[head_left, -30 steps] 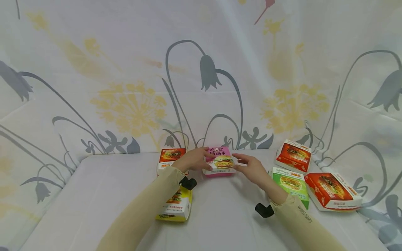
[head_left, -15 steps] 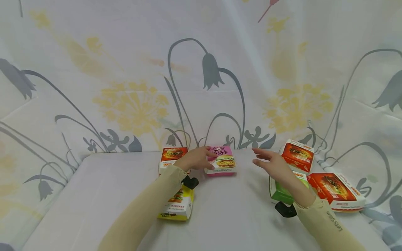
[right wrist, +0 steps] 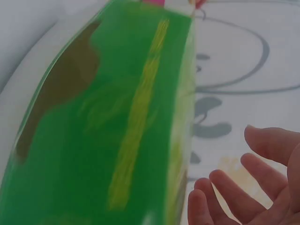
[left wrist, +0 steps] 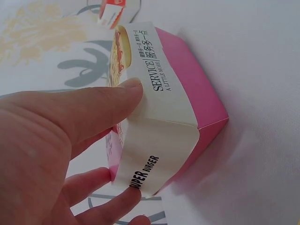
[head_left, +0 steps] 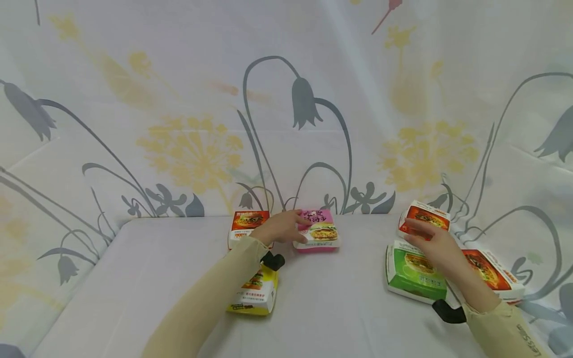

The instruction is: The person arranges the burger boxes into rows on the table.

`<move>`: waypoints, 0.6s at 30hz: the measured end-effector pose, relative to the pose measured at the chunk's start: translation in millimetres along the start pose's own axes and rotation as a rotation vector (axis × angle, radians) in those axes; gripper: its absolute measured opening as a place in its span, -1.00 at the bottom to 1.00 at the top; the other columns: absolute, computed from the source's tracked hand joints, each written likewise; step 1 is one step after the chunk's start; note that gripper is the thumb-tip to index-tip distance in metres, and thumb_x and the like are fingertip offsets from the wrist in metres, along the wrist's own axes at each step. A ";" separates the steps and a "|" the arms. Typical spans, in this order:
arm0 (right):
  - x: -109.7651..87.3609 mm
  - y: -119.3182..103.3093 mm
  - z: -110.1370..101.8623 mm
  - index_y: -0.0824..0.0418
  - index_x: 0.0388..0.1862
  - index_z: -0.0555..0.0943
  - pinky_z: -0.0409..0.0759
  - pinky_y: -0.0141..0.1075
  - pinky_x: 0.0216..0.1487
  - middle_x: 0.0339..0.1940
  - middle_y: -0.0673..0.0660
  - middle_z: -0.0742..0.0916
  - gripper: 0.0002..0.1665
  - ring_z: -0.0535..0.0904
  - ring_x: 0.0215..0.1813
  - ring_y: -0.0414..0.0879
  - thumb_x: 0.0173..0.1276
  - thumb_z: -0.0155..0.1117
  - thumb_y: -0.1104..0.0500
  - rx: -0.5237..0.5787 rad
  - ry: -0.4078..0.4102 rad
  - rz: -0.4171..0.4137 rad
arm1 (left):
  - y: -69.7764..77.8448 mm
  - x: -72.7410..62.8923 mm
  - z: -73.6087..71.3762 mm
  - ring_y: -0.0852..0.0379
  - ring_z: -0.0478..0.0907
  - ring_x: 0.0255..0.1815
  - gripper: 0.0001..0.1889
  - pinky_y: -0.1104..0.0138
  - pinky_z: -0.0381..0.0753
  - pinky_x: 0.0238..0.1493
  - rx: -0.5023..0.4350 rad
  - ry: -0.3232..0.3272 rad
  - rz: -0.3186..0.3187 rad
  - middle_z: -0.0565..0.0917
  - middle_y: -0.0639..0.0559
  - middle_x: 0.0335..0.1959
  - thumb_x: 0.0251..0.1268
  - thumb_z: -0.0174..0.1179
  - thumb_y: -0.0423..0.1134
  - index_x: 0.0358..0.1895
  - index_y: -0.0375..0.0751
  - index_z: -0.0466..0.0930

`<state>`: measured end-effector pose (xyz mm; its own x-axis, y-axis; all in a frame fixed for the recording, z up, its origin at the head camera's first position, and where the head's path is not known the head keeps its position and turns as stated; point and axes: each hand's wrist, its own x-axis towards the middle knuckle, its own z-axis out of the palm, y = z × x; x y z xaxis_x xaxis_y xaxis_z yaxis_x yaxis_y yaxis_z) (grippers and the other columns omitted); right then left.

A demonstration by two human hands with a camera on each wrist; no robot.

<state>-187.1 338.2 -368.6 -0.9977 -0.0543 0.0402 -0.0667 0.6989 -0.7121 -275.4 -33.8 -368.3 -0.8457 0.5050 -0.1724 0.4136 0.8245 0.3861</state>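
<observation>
In the head view my left hand is at the left side of a pink burger box at the back of the table. The left wrist view shows its thumb laid along the white sleeve of the box, with the other fingers mostly straight at the adjoining side. My right hand hovers over a green burger box, thumb and fingers apart, holding nothing. In the right wrist view the green box looms large and blurred beside the spread fingers.
A red burger box stands left of the pink one, partly behind my left forearm. A yellow and white burger box lies nearer. At right are a tilted red box and another red box. A flowered cloth hangs behind.
My right hand has left the pink box's right side and moved right, over the green box, which now sits slightly turned. The left hand has stayed at the pink box.
</observation>
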 end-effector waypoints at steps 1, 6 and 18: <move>-2.6 3.9 -3.0 0.22 0.53 0.29 0.34 0.26 0.23 0.43 0.38 0.43 -0.19 0.30 0.40 0.37 0.48 0.17 -0.19 -0.009 0.001 -0.002 | 0.1 0.1 0.2 -0.10 0.19 0.51 -0.42 0.05 0.24 0.43 0.001 -0.002 0.001 0.20 -0.03 0.56 0.24 0.39 -0.04 0.36 0.14 0.52; -11.9 23.0 -15.2 0.27 0.53 0.26 0.35 0.29 0.19 0.43 0.42 0.41 -0.16 0.26 0.39 0.41 0.49 0.15 -0.19 -0.011 0.003 0.014 | 0.8 -0.1 0.3 -0.10 0.19 0.51 -0.42 0.05 0.23 0.44 0.007 -0.005 0.002 0.20 -0.03 0.56 0.24 0.38 -0.05 0.36 0.13 0.52; -15.2 42.8 -19.2 0.29 0.50 0.32 0.42 0.18 0.14 0.45 0.48 0.33 -0.13 0.23 0.39 0.44 0.42 0.23 -0.21 -0.013 -0.053 0.087 | -1.0 2.3 1.7 -0.09 0.19 0.51 -0.42 0.06 0.23 0.44 0.014 0.001 -0.005 0.20 -0.02 0.56 0.23 0.39 -0.03 0.36 0.15 0.52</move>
<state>-174.9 382.7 -386.2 -0.9978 -0.0303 -0.0587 0.0197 0.7119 -0.7020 -277.2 -33.1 -370.6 -0.8480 0.5009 -0.1730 0.4146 0.8304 0.3722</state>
